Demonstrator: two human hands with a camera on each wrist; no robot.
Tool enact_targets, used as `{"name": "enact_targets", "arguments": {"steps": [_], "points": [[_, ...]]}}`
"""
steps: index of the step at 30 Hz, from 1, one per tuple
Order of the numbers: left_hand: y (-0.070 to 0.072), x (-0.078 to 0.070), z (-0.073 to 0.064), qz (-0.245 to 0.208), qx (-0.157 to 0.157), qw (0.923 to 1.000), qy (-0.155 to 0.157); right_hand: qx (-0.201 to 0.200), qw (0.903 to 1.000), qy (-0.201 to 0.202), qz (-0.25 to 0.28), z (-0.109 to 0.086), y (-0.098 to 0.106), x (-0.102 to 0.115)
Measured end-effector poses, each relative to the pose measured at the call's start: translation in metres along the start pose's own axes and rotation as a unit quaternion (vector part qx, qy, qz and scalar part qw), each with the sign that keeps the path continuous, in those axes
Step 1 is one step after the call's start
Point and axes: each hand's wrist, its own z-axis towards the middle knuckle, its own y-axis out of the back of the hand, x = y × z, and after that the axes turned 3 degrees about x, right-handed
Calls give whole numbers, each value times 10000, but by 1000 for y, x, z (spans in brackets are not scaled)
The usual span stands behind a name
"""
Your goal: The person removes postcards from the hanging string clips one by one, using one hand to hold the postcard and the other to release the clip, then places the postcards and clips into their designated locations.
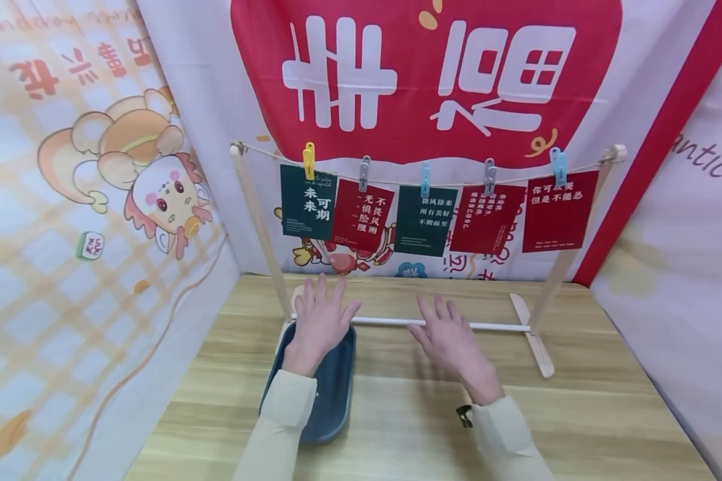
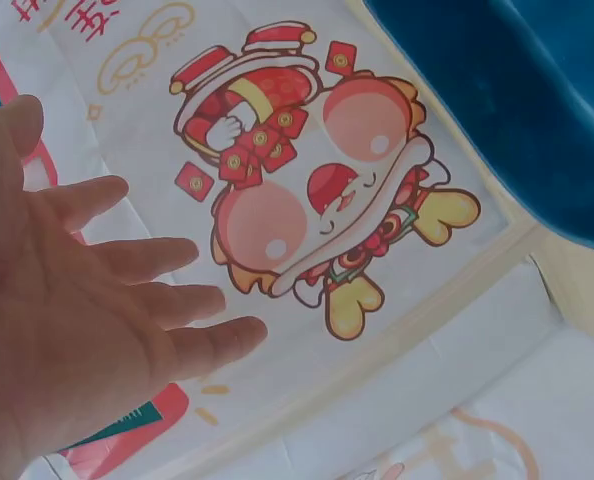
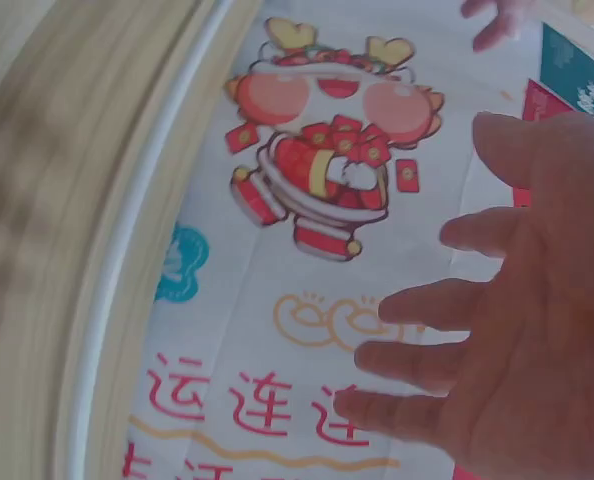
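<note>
My left hand (image 1: 320,327) hangs over the far end of a dark blue tray (image 1: 327,401), fingers spread and holding nothing. To its right, my right hand (image 1: 451,337) is also spread and bare, close to the white rod (image 1: 391,321) of a wooden stand. Above both hands a string carries a row of cards: a green card (image 1: 308,220), a red card (image 1: 361,230), another green card (image 1: 418,234) and two more red ones. A yellow clothespin (image 1: 309,160), grey clothespins and blue ones pinch the cards to the string.
The stand's right post (image 1: 553,287) and its foot (image 1: 532,337) rise from the wooden table (image 1: 409,427). Printed cloth (image 1: 180,60) hangs behind and on both sides. A small black item (image 1: 464,415) shows beside the right cuff.
</note>
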Motion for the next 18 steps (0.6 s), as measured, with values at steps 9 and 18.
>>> {"name": "enact_targets", "arguments": {"steps": [9,18], "points": [[16,2,0,-129,-651,9974,-295,-712,9903,667,986,12,19,5],[31,2,-2,-1053,-1564,9792,-751,-761,9713,1050,1997,10,25,25]]}}
